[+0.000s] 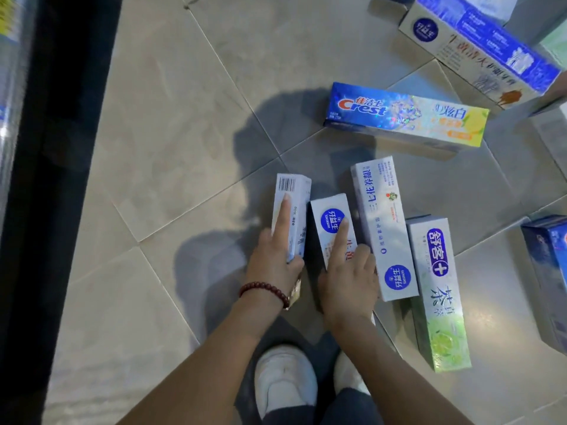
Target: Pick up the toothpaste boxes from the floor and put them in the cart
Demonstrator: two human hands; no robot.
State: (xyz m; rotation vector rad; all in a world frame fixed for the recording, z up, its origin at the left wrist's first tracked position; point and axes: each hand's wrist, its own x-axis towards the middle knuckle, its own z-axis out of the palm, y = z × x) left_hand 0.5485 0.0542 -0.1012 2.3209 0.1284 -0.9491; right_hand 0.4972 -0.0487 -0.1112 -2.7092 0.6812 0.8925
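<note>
Both hands down at floor level, each on its own toothpaste box. Left hand (pixel 274 265) grips the barcode box (pixel 291 216): index finger laid straight along its top face, other fingers curled around the near end. That box looks tilted up on its long edge, partly off the tiled floor (pixel 171 124). Right hand (pixel 349 280) holds the blue-circle box (pixel 333 222) the same way, index finger straight along the top, remaining fingers curled at the right side (cannot tell if it's lifted or still flat).

The two held boxes sit side by side with a narrow dark gap between them. Just right of the right hand: a long white box (pixel 383 228), its near end overlapping a green tea box (pixel 438 296). Crest box (pixel 405 116) lies across, beyond them, apart. Big blue-and-white box (pixel 478 47) top right, another blue box (pixel 549 271) cut off at the right edge.

Open floor is left and ahead-left of the hands; right side is crowded. Dark strip (pixel 52 179) runs along the far left. White shoes (pixel 285 381) directly below the arms. Bead bracelet (pixel 264 291) on the left wrist.
</note>
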